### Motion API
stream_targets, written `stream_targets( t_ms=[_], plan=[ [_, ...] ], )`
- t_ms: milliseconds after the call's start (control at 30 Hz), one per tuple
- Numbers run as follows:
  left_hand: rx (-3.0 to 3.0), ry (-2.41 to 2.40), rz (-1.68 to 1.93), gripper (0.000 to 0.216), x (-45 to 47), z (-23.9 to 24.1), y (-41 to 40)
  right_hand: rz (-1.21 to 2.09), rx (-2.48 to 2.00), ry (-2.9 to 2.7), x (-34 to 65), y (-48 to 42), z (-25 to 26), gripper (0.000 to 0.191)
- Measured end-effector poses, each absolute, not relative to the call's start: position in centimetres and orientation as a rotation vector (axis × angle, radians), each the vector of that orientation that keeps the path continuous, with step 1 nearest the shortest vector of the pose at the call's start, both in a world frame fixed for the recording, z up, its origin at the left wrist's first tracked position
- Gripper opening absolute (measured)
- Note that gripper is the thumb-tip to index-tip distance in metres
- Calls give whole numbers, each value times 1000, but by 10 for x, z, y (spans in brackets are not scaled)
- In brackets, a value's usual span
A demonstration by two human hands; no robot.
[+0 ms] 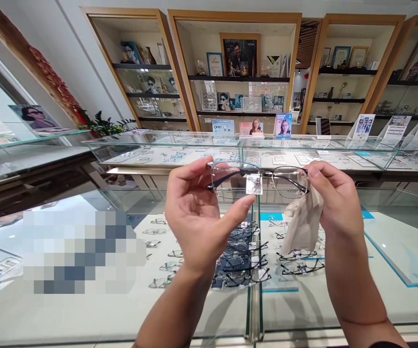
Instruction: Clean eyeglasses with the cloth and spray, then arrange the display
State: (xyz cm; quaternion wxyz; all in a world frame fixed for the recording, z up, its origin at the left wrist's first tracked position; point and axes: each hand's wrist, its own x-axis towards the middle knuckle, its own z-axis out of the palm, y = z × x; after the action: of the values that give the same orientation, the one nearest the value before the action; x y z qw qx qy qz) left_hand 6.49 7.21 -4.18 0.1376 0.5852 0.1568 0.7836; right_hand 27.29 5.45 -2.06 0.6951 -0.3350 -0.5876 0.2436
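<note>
The right hand [335,198] pinched the eyeglasses [266,172] at their right corner with thumb and finger, and a beige cloth [302,229] hung down from it. The left hand [199,208] was half unfolded: its fingertips were at the other corner, its thumb spread near the lower rim, and whether it truly gripped could not be told. The eyeglasses were up in the air, above the counter [288,316]. If the pinch became loose, they might drop onto the glass; a thumb placed higher could smear the lens near the small white label [254,184]. The hanging cloth might catch the spectacle frames [301,267] lying beneath. A metal seam [255,309] with glass edges divided the counter, probably a bad place for a fall. Toward the display case [139,170] and the farther wooden shelves [168,29], there seemed to be free room for moving.
</note>
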Motion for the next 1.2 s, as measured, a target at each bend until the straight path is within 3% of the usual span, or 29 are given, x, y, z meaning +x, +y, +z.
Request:
stream_targets(
  t_ms=[133,267,433,567,1000,1200],
  plan=[
    [1540,350,2026,60,60,-42,85,488,-683,-1313,274,57,-23,29],
    [1321,323,1729,55,56,-41,92,376,-660,-1441,273,59,-26,17],
    [1119,312,1332,49,67,-38,91,186,-623,-1665,266,57,-28,39],
    [1028,277,1084,41,74,-38,91,115,-591,-1698,264,58,-31,39],
    [1095,286,896,36,79,-52,102,-6,-536,-1689,265,57,-30,26],
    [1285,333,866,54,84,-56,103,-76,-595,-1659,268,55,-30,17]
  ],
)
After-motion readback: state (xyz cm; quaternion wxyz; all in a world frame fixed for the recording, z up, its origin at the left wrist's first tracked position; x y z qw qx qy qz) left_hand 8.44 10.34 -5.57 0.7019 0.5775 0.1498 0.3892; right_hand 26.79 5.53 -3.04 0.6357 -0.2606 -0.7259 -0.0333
